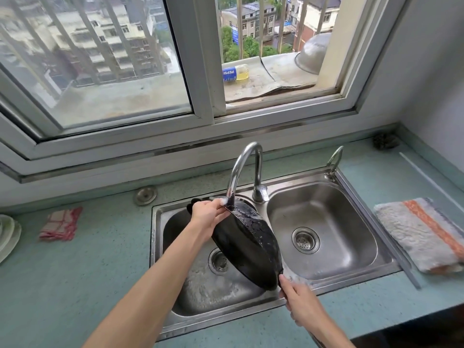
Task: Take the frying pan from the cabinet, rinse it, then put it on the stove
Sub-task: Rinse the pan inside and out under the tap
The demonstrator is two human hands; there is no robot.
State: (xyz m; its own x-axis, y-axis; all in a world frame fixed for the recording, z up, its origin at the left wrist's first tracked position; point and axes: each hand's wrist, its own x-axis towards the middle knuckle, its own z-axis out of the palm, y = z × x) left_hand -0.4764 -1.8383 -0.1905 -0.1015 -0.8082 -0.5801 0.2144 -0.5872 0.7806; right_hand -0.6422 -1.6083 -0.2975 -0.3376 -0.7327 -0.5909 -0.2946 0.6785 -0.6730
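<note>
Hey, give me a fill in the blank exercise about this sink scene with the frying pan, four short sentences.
1. The frying pan is held tilted over the ____ basin of the double sink.
2. Water from the ____ hits the pan's upper rim, beside the left hand.
3. The right hand pinches the pan's ____ edge.
4. The striped towel lies to the ____ of the sink.

Missing words: left; faucet; lower; right.

Most of the handle of the frying pan (247, 244) is hidden behind the left hand (207, 217), and the pan covers part of the left drain (216, 262). At the left edge of the counter (100, 259) the plates (7, 234) are cut off, at its right edge the towel (421, 234). The dark lump (385, 141) in its far right corner is too blurred to tell.
</note>
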